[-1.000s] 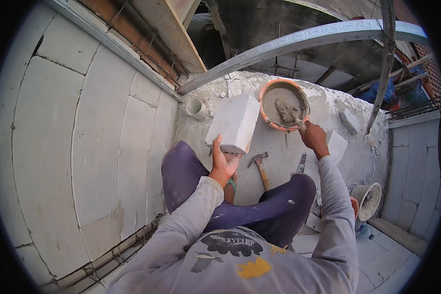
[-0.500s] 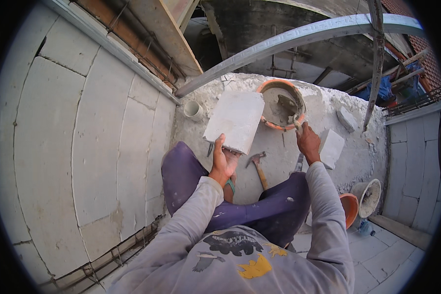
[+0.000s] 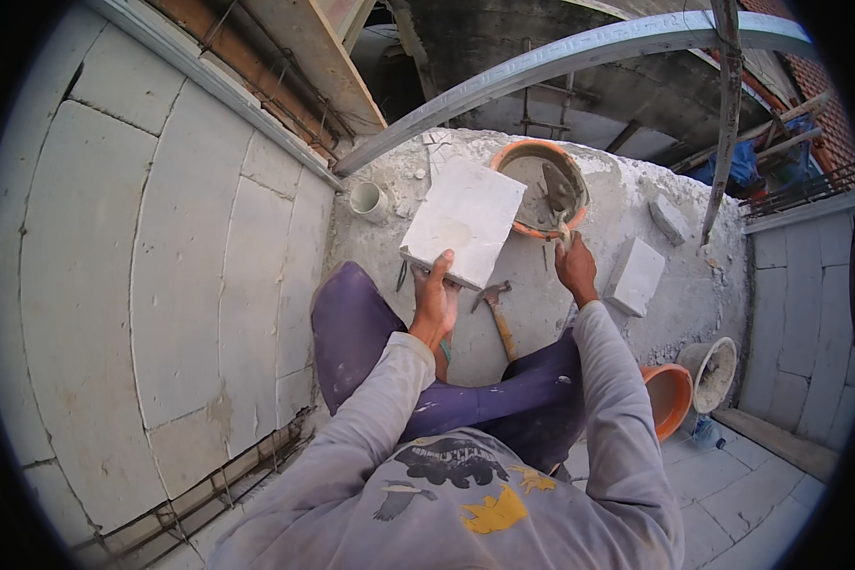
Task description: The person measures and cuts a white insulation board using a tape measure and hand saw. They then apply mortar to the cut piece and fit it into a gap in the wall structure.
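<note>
My left hand grips the near edge of a white lightweight concrete block, thumb on top and fingers underneath. The block is held up in front of me, tilted. In my right hand is the handle of a trowel, its blade inside an orange bucket of grey mortar. The blade lies over the mortar near the bucket's right side; whether it carries any mortar is hard to see. Below the block, a claw hammer with a wooden handle lies on the concrete.
A white plastic pipe piece stands by the left block wall. Cut block pieces lie at the right. An orange bucket and a white bucket lie tipped near my right arm. A metal bar crosses the far edge.
The block has turned and shifted slightly right in my left hand. My right hand has moved left, and the trowel blade now shows more clearly in the bucket.
</note>
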